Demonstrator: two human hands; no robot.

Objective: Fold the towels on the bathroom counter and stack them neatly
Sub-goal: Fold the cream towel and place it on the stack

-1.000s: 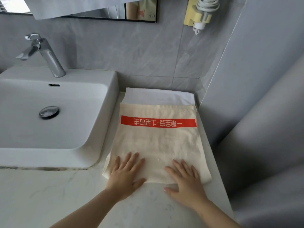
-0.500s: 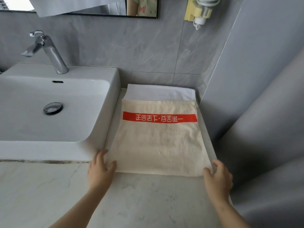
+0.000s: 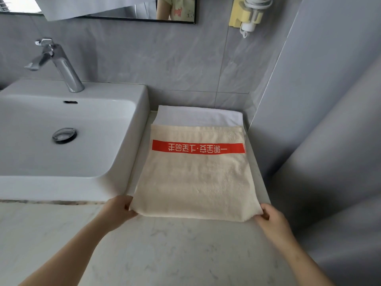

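A cream towel [image 3: 195, 182] with a red printed band lies folded flat on the marble counter [image 3: 165, 250], right of the sink. Under it a white folded towel [image 3: 202, 117] shows at the far edge, against the wall. My left hand [image 3: 118, 209] pinches the cream towel's near left corner. My right hand [image 3: 272, 220] pinches its near right corner. Both near corners are slightly raised off the counter.
A white basin [image 3: 68, 131] with a chrome tap [image 3: 59, 62] fills the left. Grey tiled walls close in behind and on the right. A mirror [image 3: 123, 9] and a yellow wall holder [image 3: 245, 15] hang above. Bare counter lies in front of the towels.
My hands left the towel's top, slid out to its near corners, and now pinch them. The towel itself has stayed in place.
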